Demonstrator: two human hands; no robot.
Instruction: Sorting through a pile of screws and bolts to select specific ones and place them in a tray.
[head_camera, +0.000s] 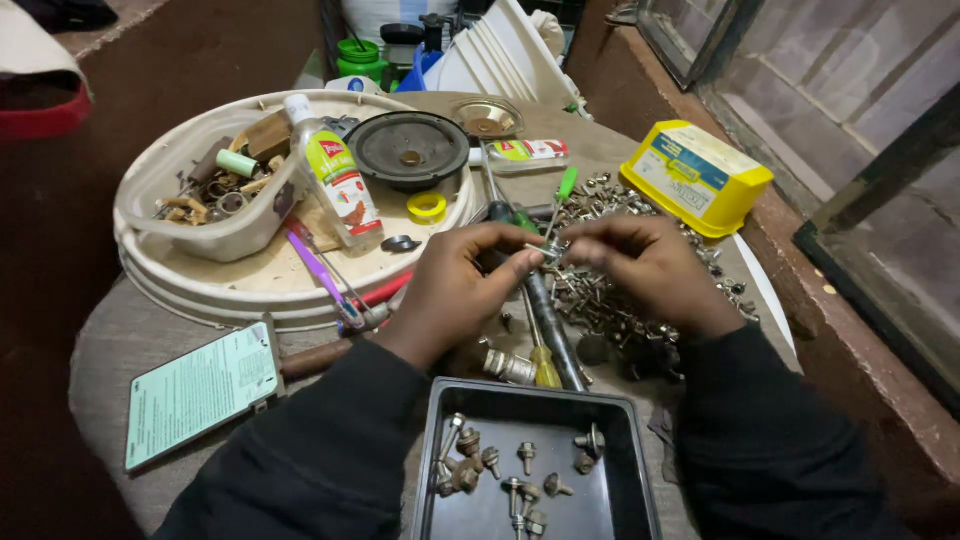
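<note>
Two hands meet over the pile of loose screws (610, 290), which serves as your landmark on the round table (110, 345). Your left hand (455, 285) sits just at the pile's near-left edge, thumb and forefinger pinched narrow on a small metal screw (545, 250); your right hand (645, 265) hovers directly above the pile, its fingertips closed on the same screw from the other side, so both hands hold it between them. Toward you from the pile stands a dark rectangular tray (625, 440) with a scatter of screws with washers (500, 465) lying in it. Between pile and tray lies a yellow-handled screwdriver (545, 365), and a green-handled screwdriver (565, 185) pokes out at the pile's far edge. Beyond the pile to the right sits a yellow plastic box (695, 175). Left of the pile rests a big white round lid (200, 290) carrying a black speaker cone (408, 150), a clear bottle with a green label (335, 180), a roll of yellow tape (427, 207) and a white tub of odd parts (215, 195). Well left of the pile, near you, lies a flat device with a pale green label (200, 390).
</note>
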